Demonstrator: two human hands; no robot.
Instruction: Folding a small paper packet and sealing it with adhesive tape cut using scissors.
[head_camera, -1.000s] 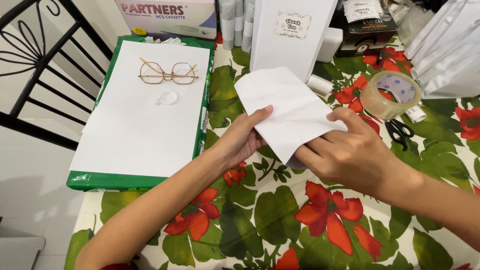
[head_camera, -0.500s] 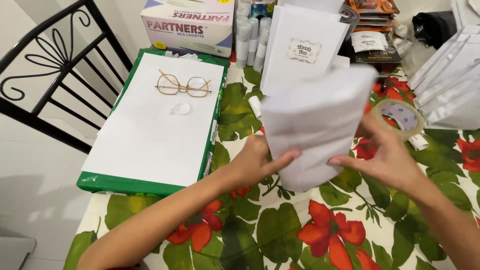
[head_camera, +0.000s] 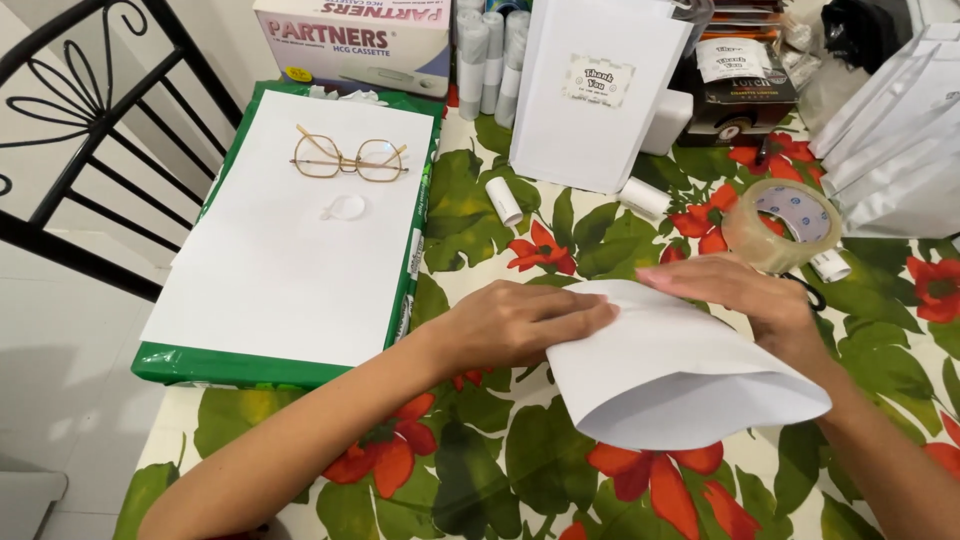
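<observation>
A pair of glasses (head_camera: 349, 157) lies on a stack of white paper (head_camera: 290, 230). To the right of the stack stand a white bag (head_camera: 590, 90), small paper rolls (head_camera: 503, 200) and a tape roll (head_camera: 782, 225).

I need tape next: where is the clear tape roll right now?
In the head view the clear tape roll lies on the floral tablecloth, right of centre, just beyond the right hand and beside the silver pouches.

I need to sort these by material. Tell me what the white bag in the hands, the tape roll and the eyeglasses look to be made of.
White bag: matte paper, judging by its soft creases and curled open mouth. Tape roll: clear glossy plastic film, with the tablecloth showing through. Eyeglasses: thin gold-toned frame, probably metal, with clear lenses.
</observation>
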